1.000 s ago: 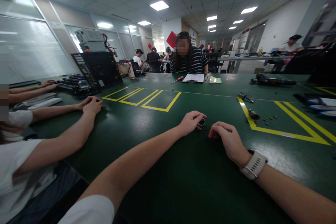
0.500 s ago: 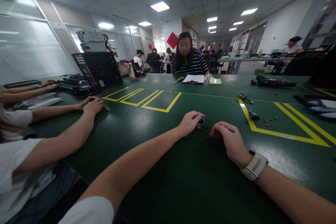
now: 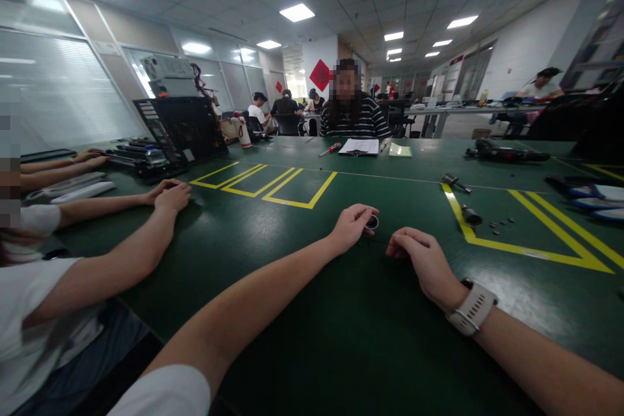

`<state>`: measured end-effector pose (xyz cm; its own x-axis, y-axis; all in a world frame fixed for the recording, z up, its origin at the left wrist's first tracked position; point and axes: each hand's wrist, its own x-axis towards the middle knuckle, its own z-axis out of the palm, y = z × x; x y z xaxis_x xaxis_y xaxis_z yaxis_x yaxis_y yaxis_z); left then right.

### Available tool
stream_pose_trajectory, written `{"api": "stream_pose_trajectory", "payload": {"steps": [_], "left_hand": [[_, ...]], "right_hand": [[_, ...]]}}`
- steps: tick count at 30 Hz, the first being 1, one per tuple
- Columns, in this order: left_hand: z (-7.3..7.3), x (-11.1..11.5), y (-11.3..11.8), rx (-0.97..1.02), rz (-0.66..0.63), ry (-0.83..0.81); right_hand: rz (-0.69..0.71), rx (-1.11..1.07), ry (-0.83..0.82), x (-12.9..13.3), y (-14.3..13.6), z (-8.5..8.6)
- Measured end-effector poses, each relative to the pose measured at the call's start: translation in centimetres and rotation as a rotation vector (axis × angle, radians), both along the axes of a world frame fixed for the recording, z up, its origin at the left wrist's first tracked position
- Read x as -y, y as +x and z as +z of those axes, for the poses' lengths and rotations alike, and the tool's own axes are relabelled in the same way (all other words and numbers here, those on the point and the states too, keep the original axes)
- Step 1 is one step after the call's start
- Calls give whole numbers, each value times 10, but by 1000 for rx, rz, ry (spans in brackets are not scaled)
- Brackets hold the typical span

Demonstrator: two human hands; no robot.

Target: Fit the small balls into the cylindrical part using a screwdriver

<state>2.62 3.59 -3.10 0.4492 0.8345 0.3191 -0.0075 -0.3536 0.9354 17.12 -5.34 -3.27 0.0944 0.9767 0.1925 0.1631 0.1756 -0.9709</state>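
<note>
My left hand (image 3: 353, 226) is closed around a round metal part (image 3: 372, 222), whose ring-shaped rim and dark hollow face right, toward me. It is just above or on the green table (image 3: 292, 312); I cannot tell if it touches. Close by on the right, my right hand (image 3: 419, 257) has its fingers curled and their tips together. Whatever they may pinch is hidden or too small to name. Further right, a hollow metal cylinder (image 3: 471, 216) lies on the yellow tape with several small dark pieces (image 3: 494, 225) beside it. Behind it rests a metal piece with a shaft (image 3: 455, 182).
A power tool (image 3: 507, 151) lies at the back right. Opposite me are a clipboard (image 3: 359, 146), a red screwdriver (image 3: 330, 149), a notepad (image 3: 400, 150) and a seated person (image 3: 353, 110). A co-worker's hands (image 3: 170, 195) rest at left, before a black computer case (image 3: 182, 130).
My left hand has turned the round part slightly, so its opening shows more. The fingers of my right hand have shifted a little to the left.
</note>
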Motion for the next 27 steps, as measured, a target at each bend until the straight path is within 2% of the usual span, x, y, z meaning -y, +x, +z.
{"api": "stream_pose_trajectory", "payload": {"steps": [8,20,27], "left_hand": [[0,1,-1,-51,-84,-13],[0,1,-1,-116,-104,35],[-5,-4,-1,-56,-66,11]], "right_hand": [[-5,11,6,-1,0,0],[-104,15,30,1,2,1],[-133,20,40,4,2,4]]}}
